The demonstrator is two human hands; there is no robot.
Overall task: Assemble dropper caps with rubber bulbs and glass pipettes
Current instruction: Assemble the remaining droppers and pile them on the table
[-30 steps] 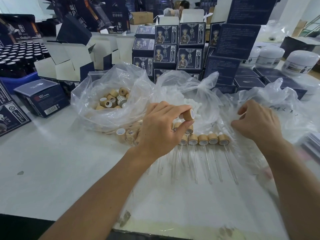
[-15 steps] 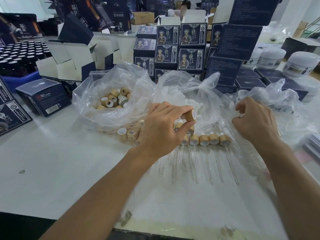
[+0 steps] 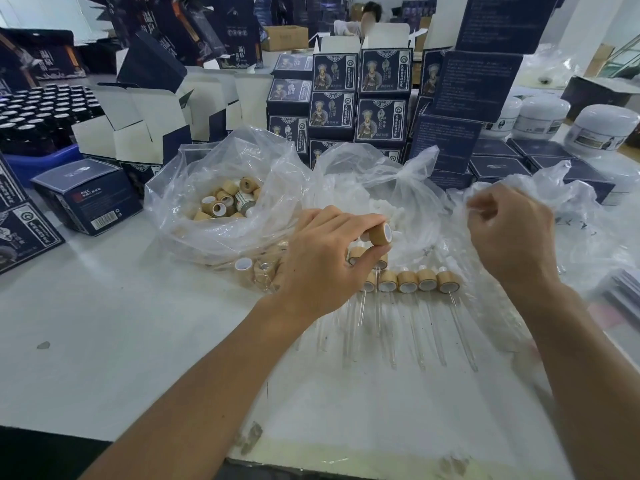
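My left hand pinches a bamboo dropper cap between thumb and fingertips, its white-lined opening turned to the right. My right hand hovers to the right with curled fingers and pinches something thin and clear, apparently a glass pipette, blurred against the plastic. Below both hands a row of assembled droppers lies on the white table, glass tubes pointing toward me. A clear bag of loose bamboo caps sits behind my left hand. The bag of white rubber bulbs is in the middle.
A crumpled clear bag lies at the right, under my right hand. Stacks of dark blue boxes stand behind the bags, white jars at the back right, dark bottles in a blue tray at the far left.
My right hand has curled its fingers and lifted up out of the right-hand bag. My left hand holds the cap in nearly the same place.
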